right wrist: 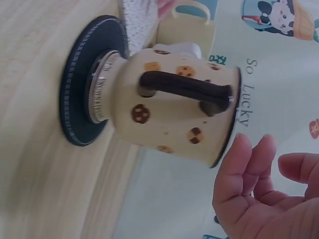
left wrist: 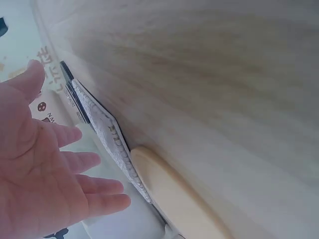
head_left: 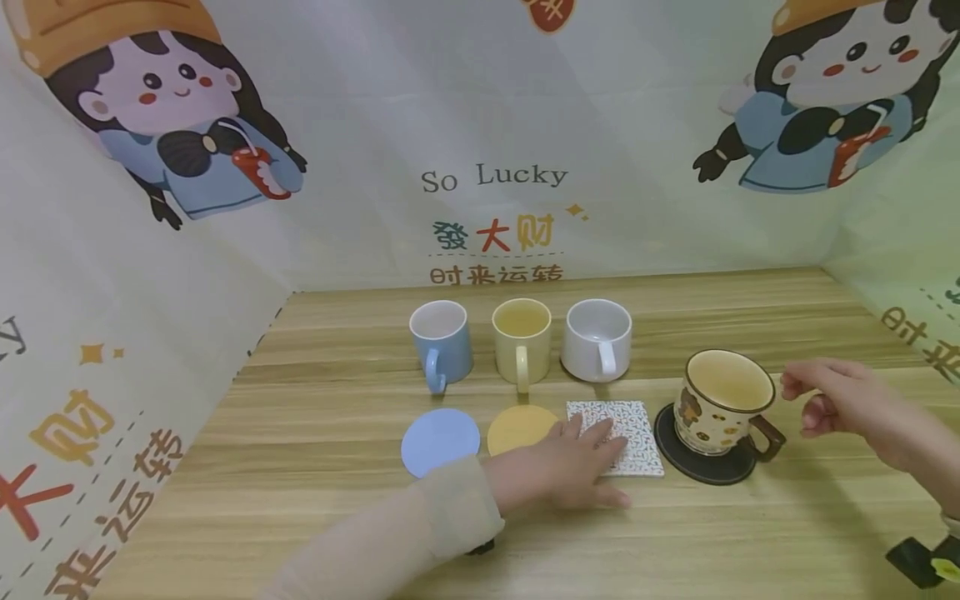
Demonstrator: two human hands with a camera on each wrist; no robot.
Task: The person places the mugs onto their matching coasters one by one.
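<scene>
My left hand (head_left: 573,471) hovers with spread fingers over a square speckled coaster (head_left: 639,442), overlapping part of it in the head view. The left wrist view shows the straight fingers (left wrist: 99,185) above that coaster, with nothing in them. Just left of it, a round yellow coaster (head_left: 517,427) is partly covered by the left arm. A cream mug (head_left: 712,421) with a cookie pattern and brown handle stands upright on a round black coaster (head_left: 701,467). To the right of its rim is my right hand (head_left: 851,408), its fingers loosely bent and holding nothing.
Behind the coasters stand a blue mug (head_left: 444,346), a yellow mug (head_left: 522,346) and a white mug (head_left: 592,346), handles facing me. A round blue coaster (head_left: 440,442) lies at the left on the wooden table (head_left: 300,400). A printed curtain (head_left: 360,167) encloses the table's back and sides.
</scene>
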